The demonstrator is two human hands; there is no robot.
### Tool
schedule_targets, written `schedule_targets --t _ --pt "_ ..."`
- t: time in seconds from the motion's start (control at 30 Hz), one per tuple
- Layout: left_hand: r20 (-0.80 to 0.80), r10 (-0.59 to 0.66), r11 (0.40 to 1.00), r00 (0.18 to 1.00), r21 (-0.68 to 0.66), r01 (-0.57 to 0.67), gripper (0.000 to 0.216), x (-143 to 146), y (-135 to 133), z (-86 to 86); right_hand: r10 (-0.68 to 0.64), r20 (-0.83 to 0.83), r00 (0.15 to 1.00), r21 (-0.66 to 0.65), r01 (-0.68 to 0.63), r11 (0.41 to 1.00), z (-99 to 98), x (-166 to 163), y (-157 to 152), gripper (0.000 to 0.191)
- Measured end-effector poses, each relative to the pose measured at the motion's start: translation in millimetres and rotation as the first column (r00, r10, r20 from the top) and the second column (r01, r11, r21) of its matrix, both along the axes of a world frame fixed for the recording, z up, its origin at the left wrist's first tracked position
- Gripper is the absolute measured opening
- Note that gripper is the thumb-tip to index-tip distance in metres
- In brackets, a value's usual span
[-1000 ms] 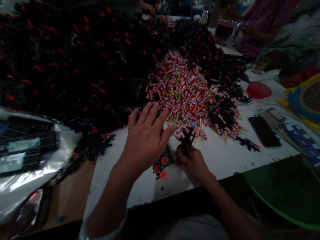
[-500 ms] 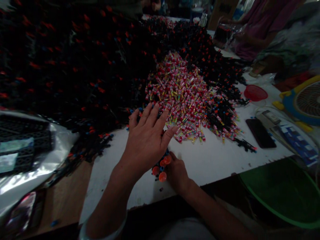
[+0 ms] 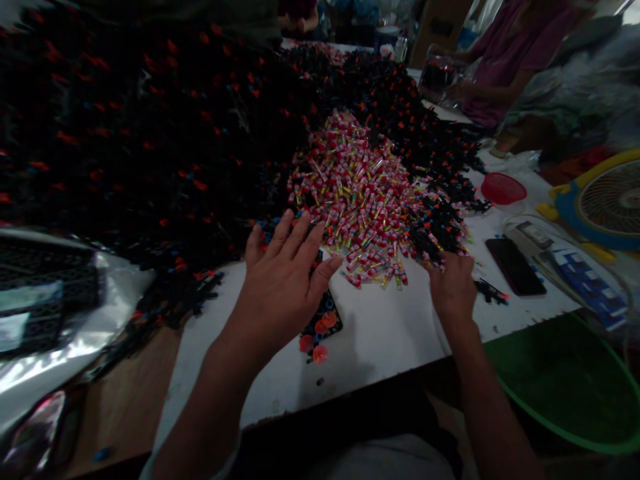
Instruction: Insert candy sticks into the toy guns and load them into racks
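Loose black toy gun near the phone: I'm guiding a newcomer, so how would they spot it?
On the white table, find the dark phone. Just left of it, beside the right hand, lies the black toy gun. Unlike the heaped guns, it lies apart, reddish tip toward the phone.

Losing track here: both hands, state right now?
Left hand: open, beside the orange cups.
Right hand: curled by the black pieces; whether it holds any cannot be told.

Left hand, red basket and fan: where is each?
Left hand (image 3: pixel 281 281), head view: back of the hand.
Red basket (image 3: pixel 504 189), head view: bare mesh.
Fan (image 3: pixel 611 201), head view: grille.
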State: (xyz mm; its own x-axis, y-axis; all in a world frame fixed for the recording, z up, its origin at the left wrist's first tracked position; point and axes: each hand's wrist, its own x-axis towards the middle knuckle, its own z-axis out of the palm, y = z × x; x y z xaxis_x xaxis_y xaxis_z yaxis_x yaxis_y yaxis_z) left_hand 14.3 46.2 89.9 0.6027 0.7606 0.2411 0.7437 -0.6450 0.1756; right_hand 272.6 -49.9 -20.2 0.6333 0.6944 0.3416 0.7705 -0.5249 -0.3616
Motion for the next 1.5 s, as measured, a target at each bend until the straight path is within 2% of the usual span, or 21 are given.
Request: schedule_targets --t 0.07,0.13,0.23,0.33,0.47,0.5,0.57,0.63,0.67,0.7,0.77,0.83,0.87,0.9,1.0,1.1,1.17,1.23,1.3,1.4,1.5 --pt "0.004 0.003 1.0 1.0 -0.007 -0.003 0.058 1 4 0.0 -0.084 0.065 0.994 -0.142 0.092 0.986 3.1 28 2 0.023" --pt "0.013 0.009 1.0 1.0 -0.008 -0.009 0.058 1 5 2.3 -0.059 0.074 0.996 -0.221 0.074 0.972 3.5 39 4 0.014" --pt "0.019 0.008 1.0 1.0 -0.014 -0.008 0.062 1 1 9.0 -0.019 0.084 0.996 -0.195 0.035 0.98 0.8 38 6 0.016" --pt "-0.015 -0.021 1.0 1.0 -0.008 0.021 0.066 6 -8 13.1 -0.071 0.071 0.995 -0.202 0.084 0.976 -1.7 36 6 0.03" --pt "-0.058 -0.029 0.999 0.998 0.014 0.03 0.067 18 -15 8.7 -0.129 0.072 0.989 -0.299 0.145 0.943 2.2 46 3 0.021" --pt "-0.057 -0.023 1.0 0.998 0.019 0.024 0.065 20 -15 7.1 -0.111 0.066 0.992 -0.282 0.125 0.951 4.2 48 2 0.018" --pt "-0.057 -0.02 1.0 0.998 0.023 0.021 0.06 21 -14 5.0 -0.048 0.01 0.999 -0.162 0.049 0.986 7.8 45 0 0.014" --pt "-0.06 -0.024 0.999 0.998 0.024 0.026 0.057 20 -14 4.5 0.049 -0.191 0.98 0.019 -0.046 0.999 8.5 29 -1 0.015" --pt "-0.064 -0.029 0.999 0.998 0.022 0.03 0.057 19 -14 4.7 0.116 -0.358 0.926 0.099 -0.086 0.991 7.2 14 -1 0.018" --pt "-0.068 -0.032 0.999 0.997 0.02 0.033 0.057 19 -14 5.1 0.19 -0.542 0.818 0.166 -0.117 0.979 5.0 -4 -1 0.022" --pt "-0.079 -0.031 0.999 0.996 0.018 0.033 0.057 18 -15 5.9 0.307 -0.833 0.46 0.255 -0.173 0.951 -1.8 -48 -2 0.03" --pt "-0.09 -0.027 0.999 0.996 0.015 0.029 0.057 19 -15 6.7 0.39 -0.91 0.144 0.349 -0.244 0.905 -10.0 -93 -3 0.032" --pt "-0.092 -0.025 1.0 0.995 0.016 0.027 0.057 19 -15 7.0 0.405 -0.913 0.053 0.376 -0.28 0.883 -14.0 -111 -3 0.03" --pt "-0.093 -0.024 1.0 0.995 0.016 0.025 0.057 19 -15 7.2 0.415 -0.91 0.011 0.39 -0.318 0.864 -17.5 -126 -3 0.028" --pt "-0.089 -0.02 1.0 0.996 0.01 0.021 0.056 20 -16 7.4 0.41 -0.91 0.051 0.362 -0.383 0.85 -23.1 -145 -3 0.023" --pt "-0.072 -0.017 1.0 0.997 0.006 0.017 0.055 19 -16 6.6 0.434 -0.893 0.115 0.348 -0.435 0.831 -19.5 -139 -3 0.019" --pt "-0.051 -0.018 1.0 0.999 0.01 0.019 0.054 19 -16 5.9 0.509 -0.835 0.209 0.339 -0.533 0.775 -14.6 -135 -4 0.012" --pt "-0.032 -0.021 1.0 0.999 0.007 0.021 0.054 19 -16 5.7 0.583 -0.737 0.342 0.292 -0.617 0.731 -11.1 -139 -5 0.008" --pt "-0.016 -0.025 1.0 1.0 -0.003 0.025 0.055 19 -16 6.0 0.607 -0.652 0.454 0.233 -0.642 0.73 -11.1 -152 -7 0.014" --pt "0.016 -0.04 0.999 0.999 -0.013 0.04 0.055 19 -15 6.7 0.586 -0.594 0.551 0.161 -0.632 0.758 -15.6 -174 -9 0.025" --pt "0.03 -0.04 0.999 0.999 -0.014 0.041 0.056 18 -13 6.9 0.579 -0.606 0.545 0.124 -0.654 0.746 -16.4 -170 -7 0.024"
